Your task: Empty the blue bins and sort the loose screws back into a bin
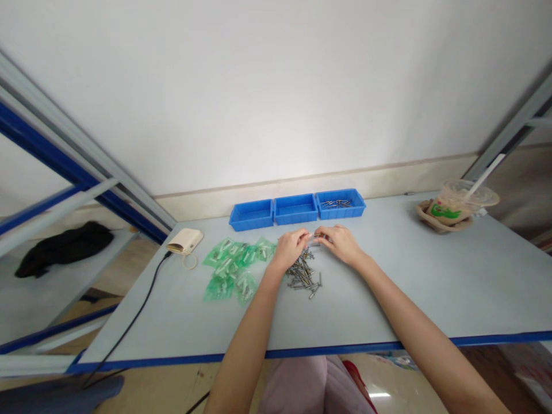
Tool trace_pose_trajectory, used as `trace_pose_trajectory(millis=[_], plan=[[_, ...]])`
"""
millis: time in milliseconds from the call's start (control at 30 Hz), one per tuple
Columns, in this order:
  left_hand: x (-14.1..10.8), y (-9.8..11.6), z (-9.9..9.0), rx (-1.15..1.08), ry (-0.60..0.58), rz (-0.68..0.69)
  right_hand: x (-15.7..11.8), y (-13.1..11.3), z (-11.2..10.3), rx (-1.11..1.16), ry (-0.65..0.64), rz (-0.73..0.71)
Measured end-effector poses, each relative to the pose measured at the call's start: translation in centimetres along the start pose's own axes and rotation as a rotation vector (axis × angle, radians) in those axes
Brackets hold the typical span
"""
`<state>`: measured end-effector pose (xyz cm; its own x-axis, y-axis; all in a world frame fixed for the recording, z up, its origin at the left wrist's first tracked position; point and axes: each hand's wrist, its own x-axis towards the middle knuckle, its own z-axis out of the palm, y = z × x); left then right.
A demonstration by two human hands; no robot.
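Note:
My left hand (292, 248) is closed in a pinch above the far side of a pile of slim metal screws (301, 275). What its fingertips hold is hidden. Facing it, fingertips nearly meeting, my right hand (340, 244) pinches small metal pieces that look like screws. Some screws in the pile are silver, others brass-coloured. Left of my left forearm lie several green-tinted clear plastic bags (235, 264) with small metal and pale parts inside. Behind the hands, the right blue bin (341, 213) contains some loose screws.
A middle blue bin (295, 218) and a left blue bin (252, 223) stand in line against the wall. A cream-coloured device (185, 240) with a black cable (142, 307) lies at the left. On the right, a drink cup (452, 204) with a straw sits in a cardboard holder (444, 225).

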<state>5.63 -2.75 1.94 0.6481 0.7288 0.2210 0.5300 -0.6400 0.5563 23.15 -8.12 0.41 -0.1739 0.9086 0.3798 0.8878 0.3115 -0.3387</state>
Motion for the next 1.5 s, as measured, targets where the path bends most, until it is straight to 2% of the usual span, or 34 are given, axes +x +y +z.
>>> trace_pose_trajectory(millis=[200, 500, 767, 900, 1067, 1200, 1333, 1500], plan=[[-0.01, 0.08, -0.07, -0.025, 0.000, -0.036, -0.06, 0.10, 0.02, 0.006, 0.005, -0.024], [0.07, -0.29, 0.08, -0.061, 0.013, -0.012, -0.03, -0.40, -0.22, -0.025, -0.079, 0.000], [0.16, -0.04, -0.05, -0.050, 0.002, -0.055, -0.09, -0.25, -0.13, -0.007, 0.012, -0.010], [0.15, -0.17, 0.05, -0.039, 0.011, -0.048, -0.10, -0.41, -0.23, -0.034, 0.010, -0.034], [0.13, -0.33, 0.21, -0.062, -0.002, -0.025, -0.09, -0.62, -0.37, -0.090, -0.011, 0.028], [0.11, -0.28, 0.19, -0.055, 0.006, -0.011, -0.15, -0.64, -0.40, -0.084, 0.029, 0.054], [0.07, -0.18, 0.09, -0.028, -0.005, -0.010, -0.20, -0.52, -0.36, -0.055, 0.069, 0.004], [0.10, -0.33, 0.23, -0.051, -0.003, -0.022, -0.20, -0.56, -0.40, -0.058, 0.049, -0.007]])
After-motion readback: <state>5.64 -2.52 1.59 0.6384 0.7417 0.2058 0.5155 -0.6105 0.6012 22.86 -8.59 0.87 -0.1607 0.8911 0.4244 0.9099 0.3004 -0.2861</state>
